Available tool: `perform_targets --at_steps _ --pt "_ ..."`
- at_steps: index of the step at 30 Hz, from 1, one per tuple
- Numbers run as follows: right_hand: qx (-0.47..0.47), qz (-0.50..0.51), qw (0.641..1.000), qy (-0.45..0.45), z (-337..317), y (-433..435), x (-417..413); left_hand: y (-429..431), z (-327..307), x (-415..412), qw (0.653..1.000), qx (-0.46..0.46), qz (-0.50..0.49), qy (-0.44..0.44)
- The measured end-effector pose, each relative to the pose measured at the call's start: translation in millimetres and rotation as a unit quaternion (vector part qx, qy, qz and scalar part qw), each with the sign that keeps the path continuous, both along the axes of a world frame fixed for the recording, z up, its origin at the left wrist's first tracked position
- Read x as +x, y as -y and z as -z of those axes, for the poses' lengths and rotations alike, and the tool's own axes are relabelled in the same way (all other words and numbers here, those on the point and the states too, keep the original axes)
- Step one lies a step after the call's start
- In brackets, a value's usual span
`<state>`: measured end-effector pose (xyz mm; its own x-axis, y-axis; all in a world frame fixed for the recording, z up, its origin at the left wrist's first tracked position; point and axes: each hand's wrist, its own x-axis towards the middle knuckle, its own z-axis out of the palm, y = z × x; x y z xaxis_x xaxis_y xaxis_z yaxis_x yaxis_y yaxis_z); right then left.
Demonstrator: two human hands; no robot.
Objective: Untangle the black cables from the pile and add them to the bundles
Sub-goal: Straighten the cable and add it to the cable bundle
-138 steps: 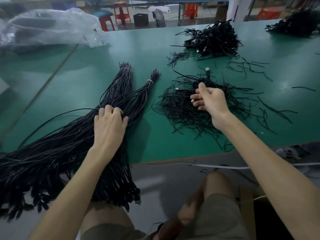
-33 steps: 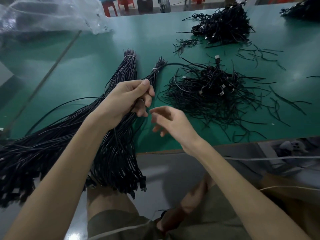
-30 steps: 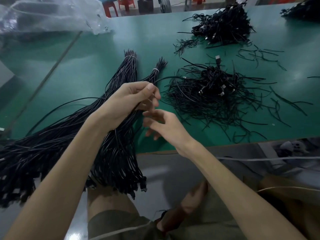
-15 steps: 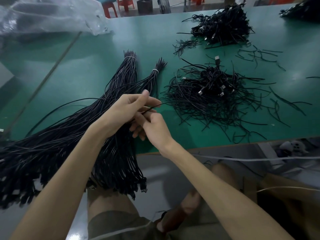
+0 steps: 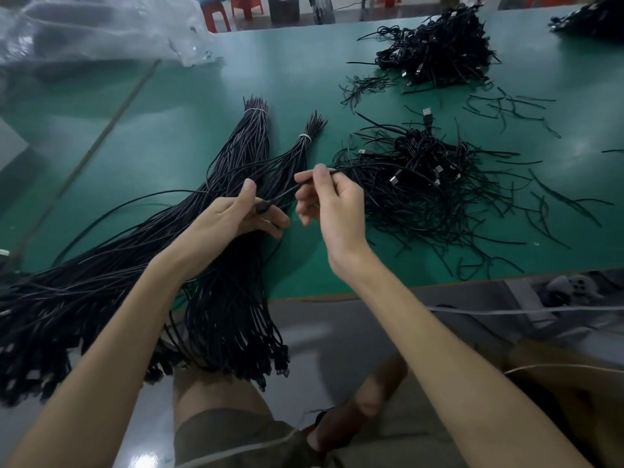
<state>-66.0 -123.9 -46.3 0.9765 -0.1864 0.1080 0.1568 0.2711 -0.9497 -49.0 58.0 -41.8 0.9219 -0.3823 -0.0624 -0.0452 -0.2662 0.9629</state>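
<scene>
Green desk [image 5: 189, 113] fills most of my view, with a crumpled clear plastic bag [image 5: 101, 28] at its far left corner and red stools [image 5: 246, 5] on the floor beyond. Two tied bundles [image 5: 243, 146] of black cables fan from their white ties toward me and hang over the near edge. Just to their right lies the tangled pile [image 5: 422, 184], plug ends showing among the loops. A second pile [image 5: 439, 49] sits farther back, and short offcuts [image 5: 506, 106] are scattered between and around them.

I see both hands raised above the desk, near each other but not touching, sharing one cable [image 5: 287, 194]. The left hand [image 5: 233, 217], over the bundles, pinches its plug end between thumb and fingers. The right hand [image 5: 334, 211] nips the same cable between thumb and forefinger, and from there it runs on into the pile.
</scene>
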Motion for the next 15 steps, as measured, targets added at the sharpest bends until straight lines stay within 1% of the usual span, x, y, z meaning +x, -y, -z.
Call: perform_targets --at_steps 2,4,7,9,10,13,15 --pt "-0.007 -0.005 1.0 -0.012 0.9 8.0 -0.9 1.2 3.3 1.0 1.0 -0.016 -0.014 0.006" --pt "0.015 -0.003 0.999 -0.042 7.3 12.1 -6.8 4.8 5.3 1.0 0.999 -0.041 -0.023 0.015" --pt "0.058 -0.014 0.994 -0.089 17.2 16.8 -17.1 9.6 8.4 -1.3 0.99 -0.139 -0.036 -0.014" --pt "0.082 -0.033 0.99 -0.107 19.7 19.1 -24.2 15.7 9.8 -3.7 0.976 -0.209 -0.046 -0.05" --pt "0.092 -0.043 0.989 -0.108 19.9 19.5 -27.7 19.8 10.3 -5.4 0.971 -0.226 -0.055 -0.06" --pt "0.101 -0.071 0.987 -0.103 17.4 17.9 -36.5 35.6 13.2 -9.7 0.968 -0.229 -0.073 -0.074" --pt "0.088 -0.084 0.988 -0.098 14.7 15.8 -40.7 47.3 13.1 -14.7 0.964 -0.241 -0.035 -0.104"
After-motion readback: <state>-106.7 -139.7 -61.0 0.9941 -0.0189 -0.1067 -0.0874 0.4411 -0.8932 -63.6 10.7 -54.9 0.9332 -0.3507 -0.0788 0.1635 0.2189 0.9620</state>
